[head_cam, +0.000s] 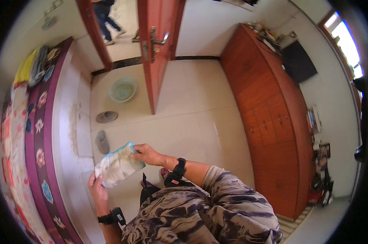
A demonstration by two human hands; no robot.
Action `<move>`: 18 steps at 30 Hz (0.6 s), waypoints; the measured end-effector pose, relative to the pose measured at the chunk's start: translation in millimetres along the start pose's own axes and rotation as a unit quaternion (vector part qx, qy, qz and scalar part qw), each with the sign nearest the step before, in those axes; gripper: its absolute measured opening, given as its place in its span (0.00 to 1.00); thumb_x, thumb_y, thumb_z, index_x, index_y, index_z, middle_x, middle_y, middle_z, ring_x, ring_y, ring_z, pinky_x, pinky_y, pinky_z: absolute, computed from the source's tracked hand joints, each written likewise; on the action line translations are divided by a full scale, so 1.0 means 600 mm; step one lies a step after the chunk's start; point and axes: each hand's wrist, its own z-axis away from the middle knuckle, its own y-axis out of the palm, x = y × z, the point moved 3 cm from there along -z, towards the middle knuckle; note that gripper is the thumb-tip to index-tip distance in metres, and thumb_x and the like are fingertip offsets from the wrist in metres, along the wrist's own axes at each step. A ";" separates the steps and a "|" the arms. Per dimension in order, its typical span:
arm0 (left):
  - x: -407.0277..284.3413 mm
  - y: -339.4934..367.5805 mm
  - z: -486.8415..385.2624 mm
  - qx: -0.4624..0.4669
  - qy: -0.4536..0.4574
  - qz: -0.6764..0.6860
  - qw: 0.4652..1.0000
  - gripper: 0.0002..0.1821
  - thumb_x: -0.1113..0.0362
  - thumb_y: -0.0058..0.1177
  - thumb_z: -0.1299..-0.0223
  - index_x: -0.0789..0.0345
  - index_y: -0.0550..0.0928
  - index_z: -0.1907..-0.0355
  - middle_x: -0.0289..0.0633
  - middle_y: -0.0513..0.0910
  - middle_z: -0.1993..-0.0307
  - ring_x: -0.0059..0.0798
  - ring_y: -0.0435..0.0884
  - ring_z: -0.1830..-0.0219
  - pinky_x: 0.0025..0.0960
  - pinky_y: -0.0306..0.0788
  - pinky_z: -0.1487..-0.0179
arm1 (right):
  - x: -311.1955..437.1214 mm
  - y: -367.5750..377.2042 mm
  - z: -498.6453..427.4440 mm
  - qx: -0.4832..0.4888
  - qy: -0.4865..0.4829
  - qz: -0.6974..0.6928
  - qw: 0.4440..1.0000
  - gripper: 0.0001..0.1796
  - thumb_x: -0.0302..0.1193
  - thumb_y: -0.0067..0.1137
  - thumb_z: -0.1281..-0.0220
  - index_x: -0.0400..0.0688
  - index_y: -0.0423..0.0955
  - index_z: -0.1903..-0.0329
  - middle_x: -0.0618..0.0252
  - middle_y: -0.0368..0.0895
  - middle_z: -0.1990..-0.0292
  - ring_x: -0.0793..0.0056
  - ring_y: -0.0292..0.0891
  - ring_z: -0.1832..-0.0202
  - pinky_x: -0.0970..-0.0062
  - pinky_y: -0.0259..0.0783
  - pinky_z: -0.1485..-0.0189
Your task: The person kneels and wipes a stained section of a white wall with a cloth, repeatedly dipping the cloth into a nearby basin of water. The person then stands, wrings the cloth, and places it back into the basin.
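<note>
Between my two hands a stained white cloth (pixel 118 166) with a light-blue edge is held up, spread out at a slant. My left hand (pixel 98 187) pinches its lower left corner between thumb and fingers. At the upper right corner, my right hand (pixel 147 155) grips it by the blue edge. The cloth hangs in front of my body, above the tiled floor. Each of my wrists wears a black band with a small device.
A pale green basin (pixel 123 90) stands on the floor near the half-open red door (pixel 158 58). Two grey slippers (pixel 103 142) lie beside the bed (pixel 65 122) on the left. A reddish wooden cabinet (pixel 269 122) lines the right. Beyond the doorway, a person's legs (pixel 106 21) show.
</note>
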 end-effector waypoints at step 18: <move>-0.077 0.120 -0.142 0.346 -0.056 -0.063 0.935 0.29 0.74 0.51 0.45 0.75 0.64 0.38 0.41 0.73 0.48 0.25 0.72 0.47 0.26 0.65 0.44 | 0.143 0.043 -0.034 -0.151 -0.088 0.067 0.982 0.23 0.36 0.58 0.44 0.35 0.64 0.51 0.49 0.68 0.59 0.56 0.69 0.61 0.66 0.68 0.57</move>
